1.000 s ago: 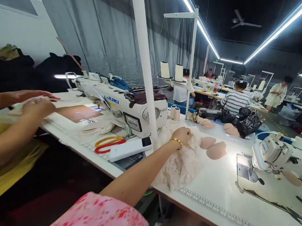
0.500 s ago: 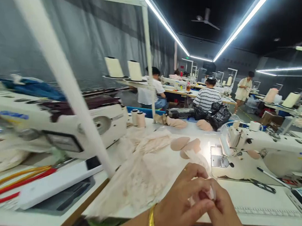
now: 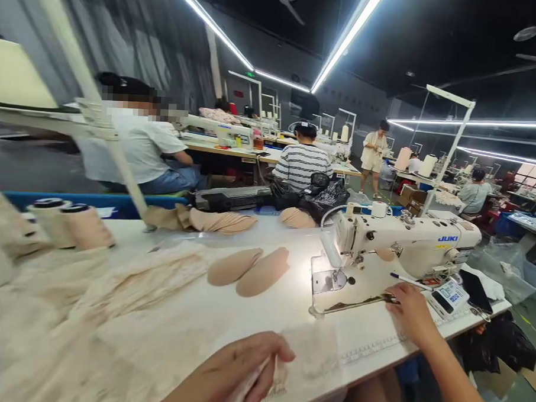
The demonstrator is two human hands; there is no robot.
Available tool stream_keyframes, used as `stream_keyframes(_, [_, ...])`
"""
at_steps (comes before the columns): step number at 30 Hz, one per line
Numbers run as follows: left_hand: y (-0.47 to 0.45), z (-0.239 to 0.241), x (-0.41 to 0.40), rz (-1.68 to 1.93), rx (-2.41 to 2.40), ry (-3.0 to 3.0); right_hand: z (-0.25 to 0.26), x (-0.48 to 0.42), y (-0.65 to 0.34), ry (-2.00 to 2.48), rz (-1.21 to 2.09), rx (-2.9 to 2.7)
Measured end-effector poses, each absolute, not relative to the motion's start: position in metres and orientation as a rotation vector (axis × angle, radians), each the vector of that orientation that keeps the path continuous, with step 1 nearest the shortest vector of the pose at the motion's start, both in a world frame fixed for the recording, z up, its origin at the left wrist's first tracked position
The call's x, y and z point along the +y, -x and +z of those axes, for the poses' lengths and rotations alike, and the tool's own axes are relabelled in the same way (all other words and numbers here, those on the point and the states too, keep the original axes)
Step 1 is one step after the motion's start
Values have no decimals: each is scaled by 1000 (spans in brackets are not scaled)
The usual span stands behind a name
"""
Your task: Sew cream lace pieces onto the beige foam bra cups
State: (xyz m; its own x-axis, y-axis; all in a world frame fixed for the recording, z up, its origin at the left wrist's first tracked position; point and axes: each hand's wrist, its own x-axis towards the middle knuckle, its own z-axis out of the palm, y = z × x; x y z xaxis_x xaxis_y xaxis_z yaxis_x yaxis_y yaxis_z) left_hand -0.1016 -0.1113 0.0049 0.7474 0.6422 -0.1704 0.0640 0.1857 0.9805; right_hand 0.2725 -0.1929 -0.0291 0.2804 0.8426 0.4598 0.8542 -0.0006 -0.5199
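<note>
My left hand (image 3: 247, 366) is closed over a pale, sheer piece of fabric (image 3: 278, 373) near the front of the white table, its lace edge hanging below the fingers. Further right, the fingers of my right hand (image 3: 410, 311) are closed on black thread snips (image 3: 391, 298), which lie at the front of the sewing machine's bed; most of the snips is hidden. The white sewing machine (image 3: 409, 231) stands just beyond, its lamp lighting the needle plate (image 3: 329, 281). Two beige oval pads (image 3: 265, 272) lie left of the needle plate.
Pale lace fabric (image 3: 125, 313) spreads over the left side. Thread cones (image 3: 87, 225), beige rolled cloth (image 3: 222, 221) and another pad (image 3: 296, 217) line the back. A pen (image 3: 409, 281) and a white display device (image 3: 449, 296) lie right. Co-workers sit beyond.
My hands have parted: the right one has reached out to the snips, while the left has moved left with the fabric. The view has swung to the right.
</note>
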Motion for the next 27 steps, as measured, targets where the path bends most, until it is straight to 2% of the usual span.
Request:
stream_keyframes(5, [85,16,-121,411,516,-1245,-49,-198,-286,1816,-108,-1626])
stream_keyframes(10, [70,6,-120,398,400,-1203,-28,-205,-203,1555,-81,-1933])
stream_keyframes(16, [60,6,-122,432,343,-1235,-3,-191,-123,1390,-593,-2140])
stream_keyframes(19, [65,7,-117,384,345,-1311,-1,-184,-116,1347,-663,-2147])
stream_keyframes(23, [104,31,-93,409,661,-1716,-10,-185,-147,1482,-617,-2094])
stream_keyframes(27, [148,61,-63,1028,1335,-2265,-41,-192,-220,1824,-698,-1919])
